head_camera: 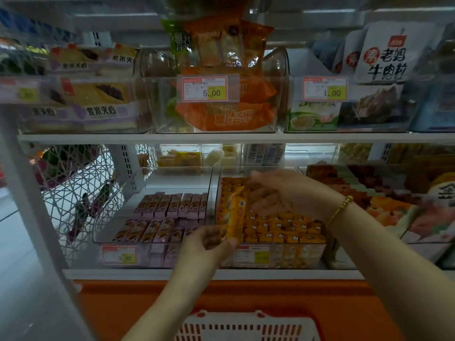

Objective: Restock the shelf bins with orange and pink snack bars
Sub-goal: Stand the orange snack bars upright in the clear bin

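Head view: on the lower shelf, the pink snack bars [170,205] lie in two rows inside the left clear bin [109,205], which has bare floor behind them. Just to the right, the left hand [209,242] is at the front edge of the neighbouring bin and pinches the near end of one orange snack bar [234,212] between its thumb and curled fingers. The bar's long axis runs away from the person, near end low at the left hand and far end raised and tipped toward the back of the shelf, so it stands above the packed rows instead of lying in them. The right hand [275,193], with a gold bracelet [341,207] on its wrist, reaches in from the right over the orange bin [298,257]. Its fingers lie close together and point left at the bar's far end, but the blur hides whether they actually grip it. The stacked orange bars [283,227] fill the front of this bin, and the open gap seems to lie under the right hand, so the bar probably has to swing down and rightward. A white basket [246,327] sits below.
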`<move>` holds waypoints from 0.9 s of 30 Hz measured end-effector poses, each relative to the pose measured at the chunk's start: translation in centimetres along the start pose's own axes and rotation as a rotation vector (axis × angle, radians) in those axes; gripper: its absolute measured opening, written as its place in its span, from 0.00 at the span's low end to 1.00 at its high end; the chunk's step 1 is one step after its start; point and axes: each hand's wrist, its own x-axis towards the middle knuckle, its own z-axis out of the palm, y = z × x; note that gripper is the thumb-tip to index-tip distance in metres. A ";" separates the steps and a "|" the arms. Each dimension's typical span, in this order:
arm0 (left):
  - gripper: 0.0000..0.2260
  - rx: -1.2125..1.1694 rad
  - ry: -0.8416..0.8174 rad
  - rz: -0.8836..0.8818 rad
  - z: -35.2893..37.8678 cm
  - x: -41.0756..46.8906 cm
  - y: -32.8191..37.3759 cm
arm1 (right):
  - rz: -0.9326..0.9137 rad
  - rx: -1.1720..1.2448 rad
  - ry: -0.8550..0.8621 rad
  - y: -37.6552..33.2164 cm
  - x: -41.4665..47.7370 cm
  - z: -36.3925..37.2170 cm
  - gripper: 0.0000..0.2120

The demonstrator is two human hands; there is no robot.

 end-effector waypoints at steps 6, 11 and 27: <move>0.14 0.283 0.157 0.290 1.3 0.0 0.0 | 0.049 -0.077 0.016 1.3 0.8 0.7 0.15; 0.15 0.334 0.160 0.277 0.8 1.1 -0.5 | -0.040 0.091 0.142 2.8 1.6 -0.2 0.12; 0.10 0.547 0.187 0.395 -0.5 4.2 -3.2 | -0.111 -0.373 0.648 6.7 9.8 -7.5 0.14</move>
